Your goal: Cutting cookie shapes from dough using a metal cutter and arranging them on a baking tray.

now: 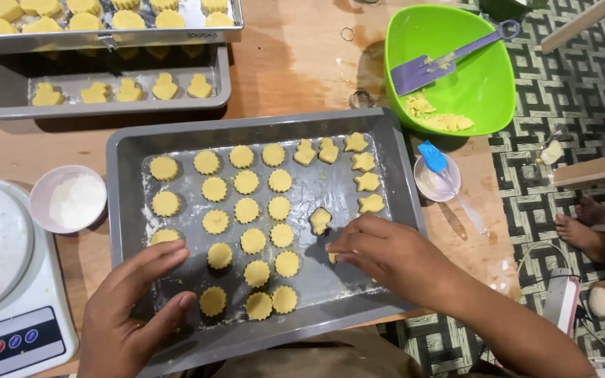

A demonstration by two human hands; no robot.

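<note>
The right hand (379, 253) hovered low over the grey baking tray (124, 150), fingers curled, pinching a small dough piece (332, 257) barely visible at its tips; the shaped cookie (320, 220) lay just beyond them; the left hand (134, 315) rested open on the tray's near-left rim.

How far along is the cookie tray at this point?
Mostly filled: round fluted dough pieces cover the left and middle of the grey baking tray, with star shapes along the right. In hand: the right hand sets a piece down at the lower right, and the left hand steadies the tray's near corner. Left: the bare lower-right patch.
</note>
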